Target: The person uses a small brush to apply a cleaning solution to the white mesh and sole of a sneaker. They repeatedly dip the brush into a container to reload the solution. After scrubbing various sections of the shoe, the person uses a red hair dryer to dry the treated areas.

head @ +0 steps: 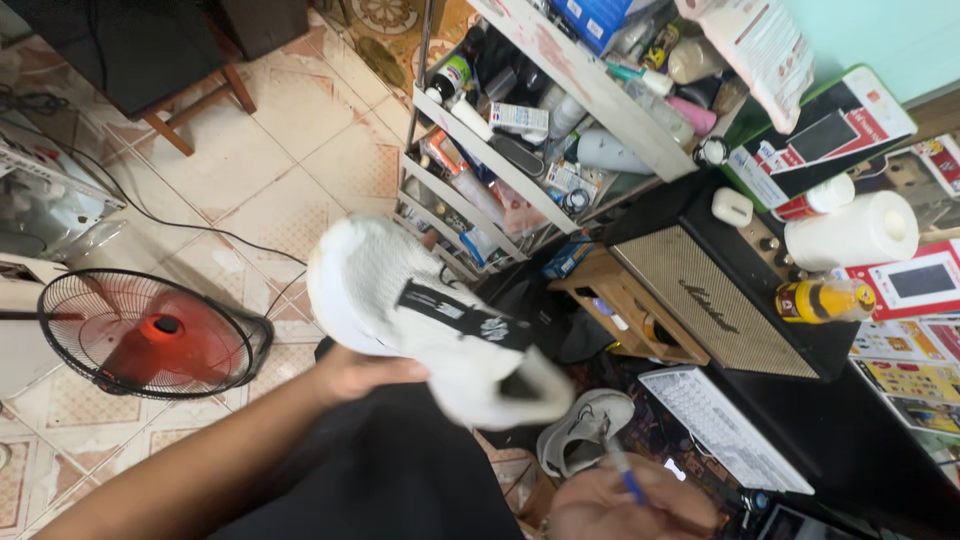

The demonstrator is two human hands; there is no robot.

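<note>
Left hand [355, 375] clamps the sole of a white knit sneaker with a black strap [430, 320], holding it tilted over the lap. Right hand [620, 505] pinches a blue-tipped pen-like tool [622, 470] low down; bringing them together looks like the careful part. Second white shoe [580, 430] lies below.

Left hand [365, 375] raised, fingers curled shut; right hand [610, 505] low, clenched.

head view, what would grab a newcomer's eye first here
A white sneaker with a black strap, held up mid-frame by the left hand. At the bottom edge the right hand holds a blue-tipped tool. On the tiled floor at left stands a red-hubbed fan.
</note>
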